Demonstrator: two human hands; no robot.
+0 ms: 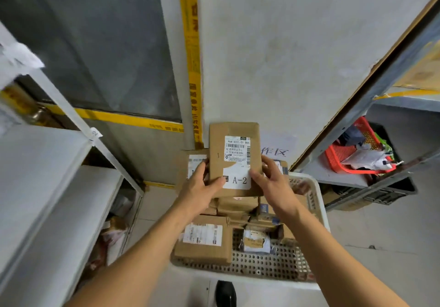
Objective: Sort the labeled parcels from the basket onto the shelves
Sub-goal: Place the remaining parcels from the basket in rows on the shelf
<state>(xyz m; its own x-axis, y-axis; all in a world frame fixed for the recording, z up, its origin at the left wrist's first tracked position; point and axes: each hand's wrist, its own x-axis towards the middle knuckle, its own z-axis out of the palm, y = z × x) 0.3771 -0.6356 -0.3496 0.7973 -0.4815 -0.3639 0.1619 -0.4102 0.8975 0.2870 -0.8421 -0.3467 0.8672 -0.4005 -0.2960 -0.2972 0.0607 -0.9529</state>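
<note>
The shelves [47, 187] stand at my nine o'clock, grey and stepped, with a small tag on one upright that may read 2, though it is too blurred to be sure. The white basket [319, 202] sits below my arms at six o'clock, several more cardboard parcels lying flat in it.

I hold one parcel [234, 159] upright above the basket at twelve o'clock. My left hand [202, 187] grips its lower left edge, thumb across the front by the label; my right hand [273, 180] pinches the lower right edge. It is a flat brown cardboard box, stiff, taped at the top, and I judge it light, since fingertips alone carry it. The edges give the surest hold; the tape and paper look slicker.

On its face is a printed barcode slip, and under it a white sticker reading A-2 [239, 180].
</note>
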